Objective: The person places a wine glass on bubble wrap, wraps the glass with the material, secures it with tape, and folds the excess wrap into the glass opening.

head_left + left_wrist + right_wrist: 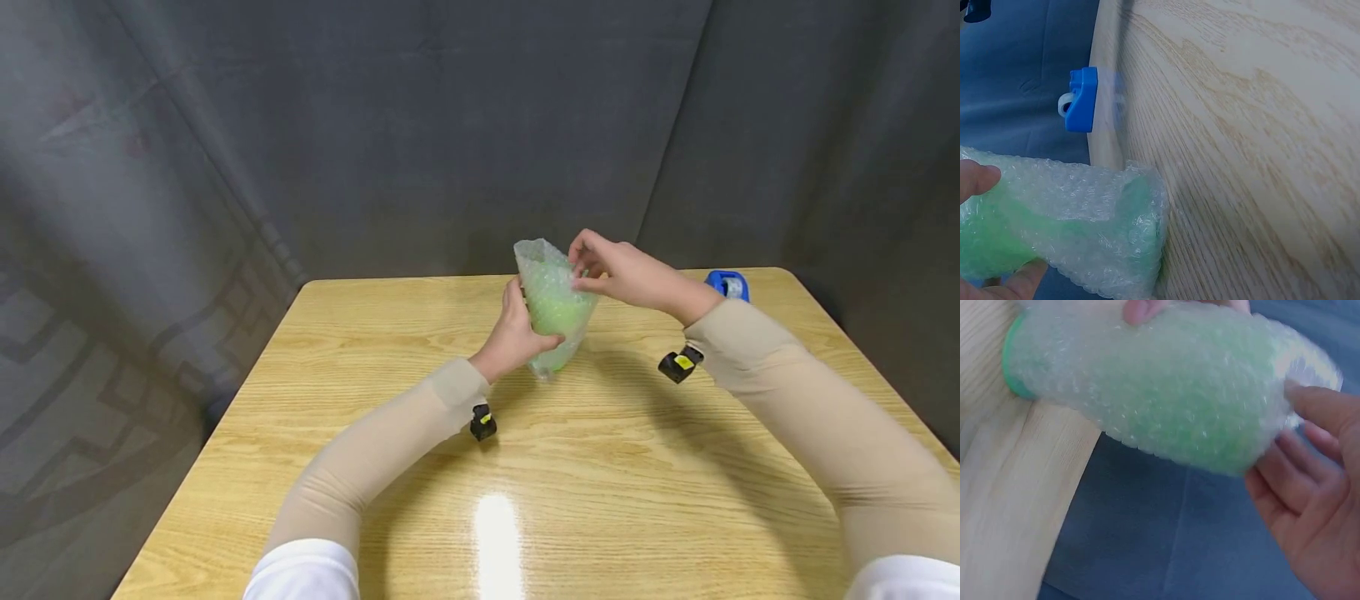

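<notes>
A green, goblet-shaped object wrapped in clear bubble wrap (pixel 557 304) stands tilted above the far part of the table, its lower end touching or close to the wood. My left hand (pixel 515 323) grips the bundle round its middle, thumb on the near side. At the upper right edge, my right hand (pixel 617 268) pinches the bubble wrap between thumb and fingers. The right wrist view shows a green rim (pixel 1015 362) poking out of the wrap (pixel 1166 394) at the table end. Through the plastic, the object's exact kind is hard to tell.
A blue tape dispenser (pixel 727 285) with a roll of clear tape stands at the table's far right edge, beyond my right wrist. Dark grey curtains (pixel 450 142) hang behind and beside the wooden table (pixel 420 483).
</notes>
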